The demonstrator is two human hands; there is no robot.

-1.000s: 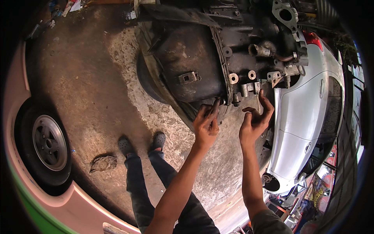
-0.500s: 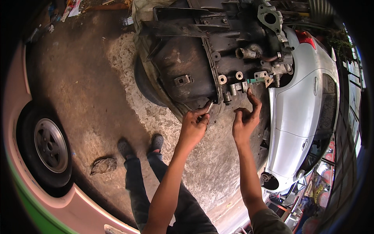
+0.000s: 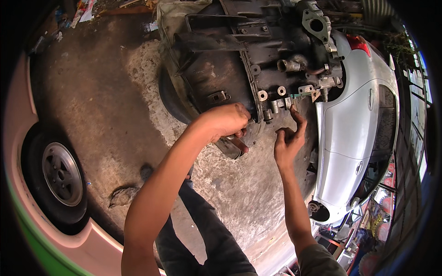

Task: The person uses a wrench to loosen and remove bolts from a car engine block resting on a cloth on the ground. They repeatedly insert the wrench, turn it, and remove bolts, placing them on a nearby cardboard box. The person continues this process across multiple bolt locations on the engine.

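Observation:
A large dark, greasy engine assembly [image 3: 212,69] lies ahead of me, with bolt bosses and fittings along its near right edge. My left hand [image 3: 228,118] is closed at its near rim, the back of the hand turned up. A slim metal tool [image 3: 230,137] shows only as a glint under the curled fingers; its shape is mostly hidden. My right hand [image 3: 290,138] reaches up with the index finger stretched against a small metal fitting [image 3: 288,102], beside a green strip [image 3: 299,95]. Its thumb and other fingers are bent, apart from the index finger, with nothing visible in them.
A silver car [image 3: 345,138] stands close on the right. On the left is a pinkish vehicle with a wheel [image 3: 60,175]. The engine lies on a stained concrete floor [image 3: 101,101]. Assorted workshop items [image 3: 363,230] sit at the lower right, and litter [image 3: 83,11] lies at the far left.
My left hand has swung over, its wrist and forearm raised and shifted left, so its back now covers the engine's near rim. My right hand has hardly moved.

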